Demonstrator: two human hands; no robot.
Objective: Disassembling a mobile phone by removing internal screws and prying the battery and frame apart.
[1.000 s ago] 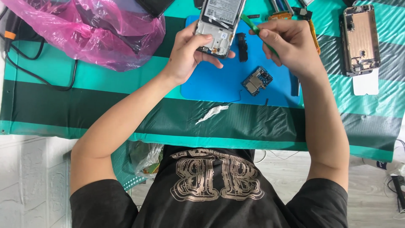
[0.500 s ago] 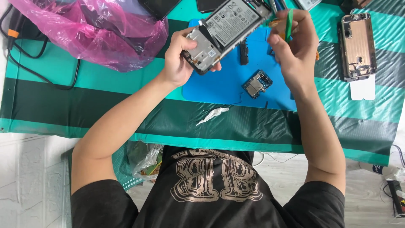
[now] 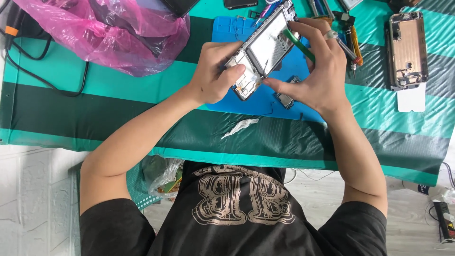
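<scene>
An opened phone frame (image 3: 263, 47), its pale inner plate and dark edge components exposed, is held tilted above a blue repair mat (image 3: 246, 102) on the striped green worktop (image 3: 118, 90). The left hand (image 3: 215, 76) grips its lower end; the right hand (image 3: 320, 71) pinches its side while clasping a green pry tool (image 3: 299, 45).

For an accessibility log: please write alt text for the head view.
Both hands hold an opened phone frame above a blue work mat: left hand grips its lower end, right hand holds a green pry tool against it. A pink plastic bag lies left.
</scene>
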